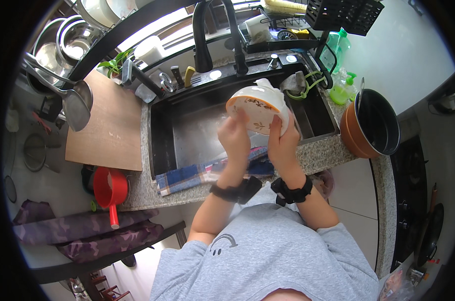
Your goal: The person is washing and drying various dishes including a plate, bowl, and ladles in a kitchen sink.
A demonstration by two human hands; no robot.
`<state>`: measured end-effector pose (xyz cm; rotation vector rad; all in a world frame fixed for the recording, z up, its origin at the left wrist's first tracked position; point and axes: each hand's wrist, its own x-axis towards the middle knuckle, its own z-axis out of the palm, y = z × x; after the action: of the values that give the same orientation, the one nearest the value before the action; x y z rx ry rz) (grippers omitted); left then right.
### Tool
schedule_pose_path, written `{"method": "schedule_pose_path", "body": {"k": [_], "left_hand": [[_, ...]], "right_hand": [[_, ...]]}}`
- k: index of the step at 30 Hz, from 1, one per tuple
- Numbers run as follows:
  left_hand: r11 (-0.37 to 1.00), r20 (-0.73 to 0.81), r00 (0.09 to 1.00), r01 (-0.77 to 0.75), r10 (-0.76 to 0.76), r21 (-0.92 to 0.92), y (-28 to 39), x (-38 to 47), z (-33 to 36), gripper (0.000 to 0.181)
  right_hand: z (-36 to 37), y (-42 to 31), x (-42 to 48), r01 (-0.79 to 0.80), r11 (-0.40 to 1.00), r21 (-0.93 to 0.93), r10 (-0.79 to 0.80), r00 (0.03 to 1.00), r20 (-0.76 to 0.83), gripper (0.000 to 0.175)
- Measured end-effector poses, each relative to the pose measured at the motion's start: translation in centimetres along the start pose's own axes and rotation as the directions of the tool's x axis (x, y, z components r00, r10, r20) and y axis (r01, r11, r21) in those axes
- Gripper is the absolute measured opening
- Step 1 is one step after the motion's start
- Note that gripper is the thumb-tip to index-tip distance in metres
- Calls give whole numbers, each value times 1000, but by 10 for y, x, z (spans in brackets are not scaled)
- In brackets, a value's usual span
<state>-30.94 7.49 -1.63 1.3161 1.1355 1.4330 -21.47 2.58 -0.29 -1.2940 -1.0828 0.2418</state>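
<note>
A white bowl (263, 118) with an orange rim and printed leaves and characters is tilted over the sink, its inside facing me. My right hand (284, 137) grips its right side, thumb over the rim and the other fingers mostly hidden behind. Motion blurs my left hand (233, 133), whose curled fingers are at the bowl's lower left rim; I cannot tell whether they hold it. Something white and crumpled (264, 82), perhaps a cloth, shows behind the bowl's top. Below the bowl lies the dark sink (197, 139), with a plaid cloth (190, 178) draped along its front edge.
A black faucet (240, 64) arches over the sink's back. On the right stand an orange-brown pot (349, 131) and a green pump bottle (340, 92). A wooden board (107, 131), hanging metal ladles (77, 109) and a red saucepan (111, 188) are at left.
</note>
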Motion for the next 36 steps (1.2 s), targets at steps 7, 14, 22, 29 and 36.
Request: {"method": "schedule_pose_path", "body": {"k": [7,14,22,29,36], "left_hand": [[987,15,998,66,-65,-146,-1,-13,11,38],[984,-35,993,110,-116,-141,-10,-17,15,32],[991,-11,994,110,-111,-71,-11,-20,8,31],[972,30,992,130,-126,-196,5,-36,21,28],[989,139,989,71,-53,-128,24,-30,21,33]], "right_hand": [[3,9,-2,-135,981,136,151,982,-114,34],[6,1,-3,-74,991,113,83,994,-74,38],[-14,2,4,-97,992,82,99,995,-21,42],[-4,6,-4,-210,968,138,225,969,-98,35],[-9,16,6,-180,958,224,231,946,-226,34]]}}
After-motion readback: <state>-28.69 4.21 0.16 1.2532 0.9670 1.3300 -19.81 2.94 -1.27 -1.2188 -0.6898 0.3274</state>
